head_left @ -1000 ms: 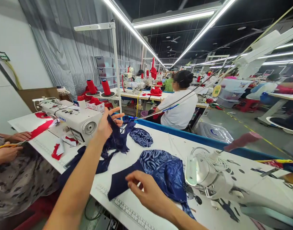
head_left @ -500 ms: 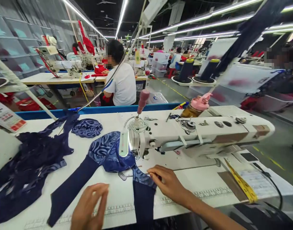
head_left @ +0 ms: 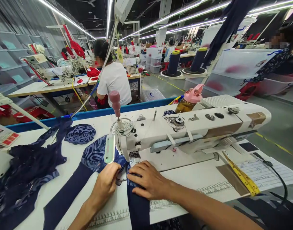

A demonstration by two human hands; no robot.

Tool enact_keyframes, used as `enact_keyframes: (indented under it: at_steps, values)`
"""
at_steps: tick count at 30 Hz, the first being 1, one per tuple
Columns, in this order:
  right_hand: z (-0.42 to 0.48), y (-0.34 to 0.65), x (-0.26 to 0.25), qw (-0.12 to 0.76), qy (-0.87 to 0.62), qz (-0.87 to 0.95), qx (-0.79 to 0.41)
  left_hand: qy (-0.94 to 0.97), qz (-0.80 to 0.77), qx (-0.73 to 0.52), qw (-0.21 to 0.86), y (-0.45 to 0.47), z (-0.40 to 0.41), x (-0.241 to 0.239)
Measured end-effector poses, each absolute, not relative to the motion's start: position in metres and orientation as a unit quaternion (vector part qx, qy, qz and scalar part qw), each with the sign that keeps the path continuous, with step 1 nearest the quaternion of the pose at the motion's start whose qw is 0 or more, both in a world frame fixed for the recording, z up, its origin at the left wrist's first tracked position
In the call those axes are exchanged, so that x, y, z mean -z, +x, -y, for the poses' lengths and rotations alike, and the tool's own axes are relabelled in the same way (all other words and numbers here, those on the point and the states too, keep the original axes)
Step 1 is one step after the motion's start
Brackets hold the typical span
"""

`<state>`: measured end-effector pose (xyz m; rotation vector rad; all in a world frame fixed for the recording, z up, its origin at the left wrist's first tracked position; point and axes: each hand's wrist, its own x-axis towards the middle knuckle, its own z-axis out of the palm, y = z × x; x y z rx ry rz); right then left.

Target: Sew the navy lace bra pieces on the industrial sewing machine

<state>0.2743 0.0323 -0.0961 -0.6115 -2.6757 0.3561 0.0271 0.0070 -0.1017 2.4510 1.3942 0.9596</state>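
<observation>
A navy bra piece with patterned cups lies partly under the needle end of the white sewing machine. One plain navy wing stretches toward the front left; the other wing hangs toward the table's front edge. My left hand is closed, thumb and fingers pinching the cup fabric just in front of the needle area. With its fingers spread and lying flat, my right hand presses on the top of the right wing beside the presser foot. The fabric right at the needle is mostly hidden.
A dark navy heap of garments and a loose patterned cup lie to the left. Behind the machine stands a pink-lidded bottle. A yellow tape measure and papers lie at right. A person in white sits ahead.
My left hand has moved up and right from the table front onto the cup fabric. My right hand has gone from a pinch at the wing's edge to lying flat across it. The view has shifted slightly.
</observation>
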Motion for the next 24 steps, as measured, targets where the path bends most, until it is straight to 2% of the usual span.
enact_keyframes:
  at_steps: [5, 11, 13, 18, 24]
  values:
    - [-0.027, 0.275, 0.092, 0.178, -0.229, 0.948, -0.133, 0.835, -0.457, -0.298, 0.077, 0.036, -0.021, 0.095]
    - [-0.027, 0.275, 0.086, 0.166, -0.236, 0.948, -0.136, 0.878, -0.367, -0.285, -0.114, 0.049, -0.023, 0.091]
    - [-0.027, 0.275, 0.086, 0.169, -0.234, 0.947, -0.143, 0.882, -0.361, -0.283, -0.106, 0.048, -0.023, 0.094]
    - [-0.027, 0.275, 0.087, 0.182, -0.245, 0.938, -0.163, 0.877, -0.393, -0.277, -0.008, 0.042, -0.023, 0.097]
    - [-0.028, 0.275, 0.091, 0.189, -0.240, 0.943, -0.129, 0.883, -0.395, -0.255, 0.016, 0.046, -0.021, 0.098]
